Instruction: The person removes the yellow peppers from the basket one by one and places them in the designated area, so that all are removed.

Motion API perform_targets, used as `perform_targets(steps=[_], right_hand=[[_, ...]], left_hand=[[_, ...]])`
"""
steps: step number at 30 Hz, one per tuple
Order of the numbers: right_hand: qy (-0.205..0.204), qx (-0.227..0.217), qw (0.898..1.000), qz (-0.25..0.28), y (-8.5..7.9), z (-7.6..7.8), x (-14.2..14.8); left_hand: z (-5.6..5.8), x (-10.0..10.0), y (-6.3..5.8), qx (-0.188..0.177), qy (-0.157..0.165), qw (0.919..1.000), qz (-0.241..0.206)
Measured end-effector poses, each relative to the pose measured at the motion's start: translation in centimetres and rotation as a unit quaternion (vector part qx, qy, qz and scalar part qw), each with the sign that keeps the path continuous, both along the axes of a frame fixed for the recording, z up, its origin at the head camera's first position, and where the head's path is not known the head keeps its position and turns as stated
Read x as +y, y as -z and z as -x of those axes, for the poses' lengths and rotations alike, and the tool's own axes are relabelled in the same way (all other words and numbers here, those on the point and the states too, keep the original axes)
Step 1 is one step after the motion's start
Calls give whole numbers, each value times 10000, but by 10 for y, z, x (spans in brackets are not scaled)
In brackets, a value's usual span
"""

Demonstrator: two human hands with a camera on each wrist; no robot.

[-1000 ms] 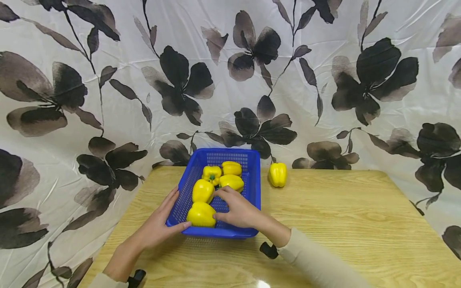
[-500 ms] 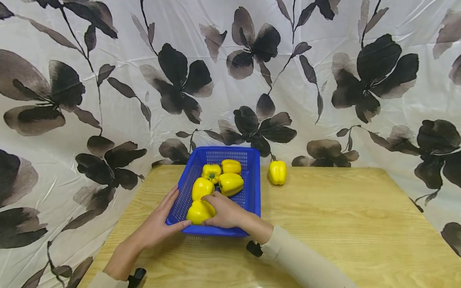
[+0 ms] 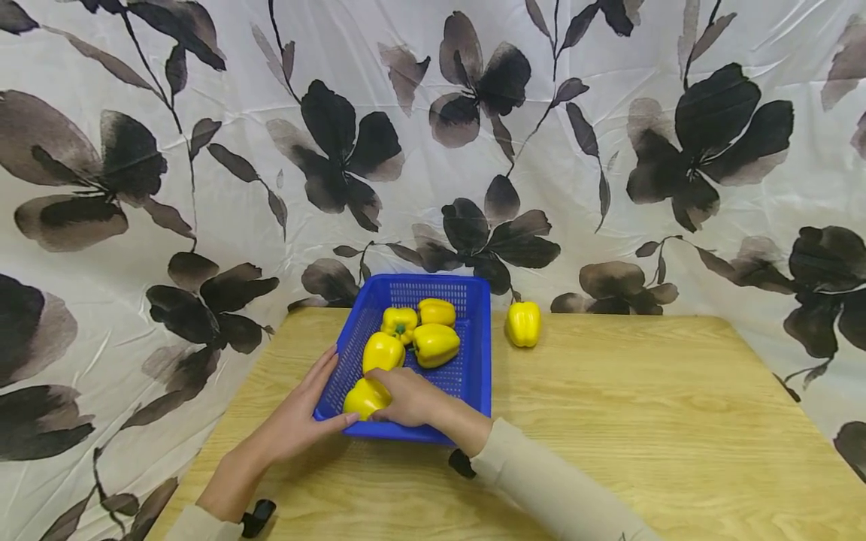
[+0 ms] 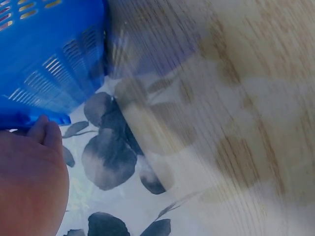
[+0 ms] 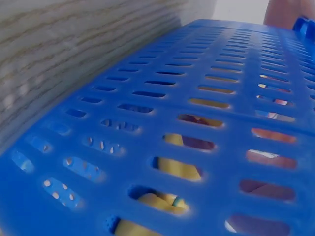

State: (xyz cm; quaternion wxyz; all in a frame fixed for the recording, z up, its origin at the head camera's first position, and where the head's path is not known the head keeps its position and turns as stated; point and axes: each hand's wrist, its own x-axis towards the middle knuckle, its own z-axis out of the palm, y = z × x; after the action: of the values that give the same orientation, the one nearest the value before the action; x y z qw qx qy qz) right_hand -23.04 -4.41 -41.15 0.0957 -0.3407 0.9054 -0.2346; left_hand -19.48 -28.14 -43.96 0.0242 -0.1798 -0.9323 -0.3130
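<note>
A blue perforated plastic basket (image 3: 484, 353) stands on the table with several yellow bell peppers inside. My left hand (image 3: 295, 422) holds its near left corner, thumb at the front rim and fingers along the left side. Inside, my right hand (image 3: 414, 398) grips the nearest yellow bell pepper (image 3: 361, 400), covering its right part. Just behind that one lies another bell pepper (image 3: 383, 353); the others sit farther back. In the left wrist view, the left hand (image 4: 32, 177) meets the basket's rim. The right wrist view shows mostly the slotted basket wall (image 5: 162, 113); the right hand's fingers are not clearly visible there.
One more yellow bell pepper (image 3: 524, 324) stands on the wooden table (image 3: 643, 421), right of the basket near the back edge. A white cloth with dark flowers (image 3: 595, 45) hangs behind the table.
My right hand has moved left and toward the front, from hovering open over the peppers to gripping the nearest one. That pepper has shifted slightly left. The left hand stays at the basket.
</note>
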Motion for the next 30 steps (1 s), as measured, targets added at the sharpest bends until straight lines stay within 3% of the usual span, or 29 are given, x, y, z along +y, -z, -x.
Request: perform_targets(steps=[9,13,17,23,30], right_hand=[[-31,-18,10000,85,3,-2,1],[-69,15,9992,401,0,-2,9],[40,-274,9951,944,-4,-1,17],[402,-821,9768,1937,-16,2,29],[451,-1511,9412,2989,-28,2,45]], left_hand=[[-2,-1,1,13,-72,10000,12],[-1,1,1,34,-79,9999,56],[-1,2,0,34,-90,9999,54],[-2,4,-1,42,-172,9998,7],[-2,4,0,13,-187,9998,-28]])
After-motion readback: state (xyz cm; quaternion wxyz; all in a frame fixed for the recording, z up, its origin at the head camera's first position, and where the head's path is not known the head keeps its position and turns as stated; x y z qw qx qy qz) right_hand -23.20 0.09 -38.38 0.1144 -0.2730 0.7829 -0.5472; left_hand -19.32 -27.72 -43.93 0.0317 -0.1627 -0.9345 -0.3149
